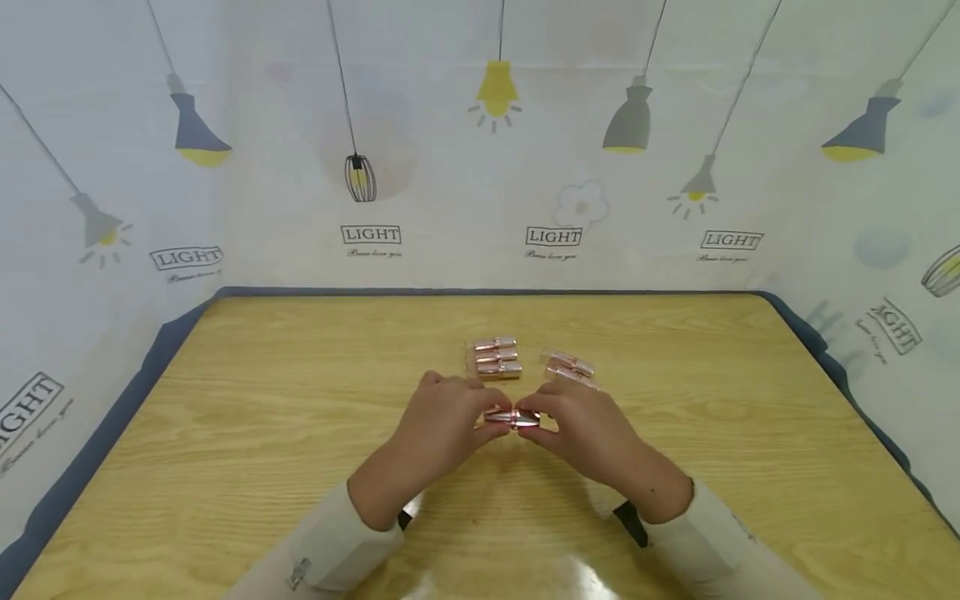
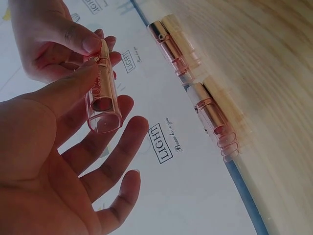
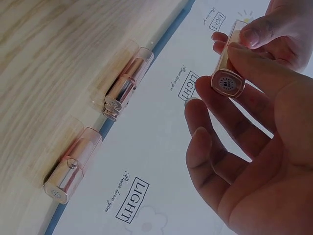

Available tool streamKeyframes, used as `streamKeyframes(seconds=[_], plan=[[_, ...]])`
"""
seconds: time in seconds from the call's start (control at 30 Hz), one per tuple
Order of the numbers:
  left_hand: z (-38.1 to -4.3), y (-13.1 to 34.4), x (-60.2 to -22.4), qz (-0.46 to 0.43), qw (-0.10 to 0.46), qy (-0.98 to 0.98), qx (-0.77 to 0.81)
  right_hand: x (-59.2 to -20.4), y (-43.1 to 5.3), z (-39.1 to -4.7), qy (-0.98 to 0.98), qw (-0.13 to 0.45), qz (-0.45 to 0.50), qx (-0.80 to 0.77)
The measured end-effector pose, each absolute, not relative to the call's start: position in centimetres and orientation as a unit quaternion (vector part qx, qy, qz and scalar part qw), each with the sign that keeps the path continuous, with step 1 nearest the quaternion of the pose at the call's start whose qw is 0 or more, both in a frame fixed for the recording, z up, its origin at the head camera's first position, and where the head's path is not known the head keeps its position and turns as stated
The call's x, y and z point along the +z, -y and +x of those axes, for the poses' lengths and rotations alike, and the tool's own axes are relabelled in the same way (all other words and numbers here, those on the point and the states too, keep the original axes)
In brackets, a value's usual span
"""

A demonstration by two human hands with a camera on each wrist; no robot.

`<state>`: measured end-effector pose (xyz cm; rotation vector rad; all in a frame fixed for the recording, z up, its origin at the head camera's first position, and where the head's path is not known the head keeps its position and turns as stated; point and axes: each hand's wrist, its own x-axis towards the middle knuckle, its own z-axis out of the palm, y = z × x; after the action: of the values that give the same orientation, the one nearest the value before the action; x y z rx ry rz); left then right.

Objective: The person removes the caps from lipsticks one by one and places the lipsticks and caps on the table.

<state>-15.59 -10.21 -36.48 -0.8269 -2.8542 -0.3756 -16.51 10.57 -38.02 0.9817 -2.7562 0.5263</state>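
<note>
A rose-gold lipstick with a clear cap lies level between both hands, close over the table. My left hand pinches its clear-capped end between thumb and index finger. At the other end my right hand pinches the base the same way. The left wrist view shows the metallic tube through the see-through cap, the other left fingers spread loosely below. A round label marks the base of the lipstick in the right wrist view, where the remaining right fingers are loosely bent.
Beyond the hands, three similar lipsticks lie side by side on the wooden table. To their right rest more lipsticks at a slant, partly hidden by the right hand. A lamp-printed white sheet stands behind the table and along its sides.
</note>
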Motion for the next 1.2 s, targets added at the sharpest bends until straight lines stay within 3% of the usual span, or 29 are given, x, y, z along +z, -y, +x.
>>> streamKeyframes(seconds=[1.2], plan=[[-15.82, 10.18, -36.65, -0.262, 0.056, 0.958, -0.106, -38.10, -10.30, -16.63, 0.930, 0.064, 0.315, 0.178]])
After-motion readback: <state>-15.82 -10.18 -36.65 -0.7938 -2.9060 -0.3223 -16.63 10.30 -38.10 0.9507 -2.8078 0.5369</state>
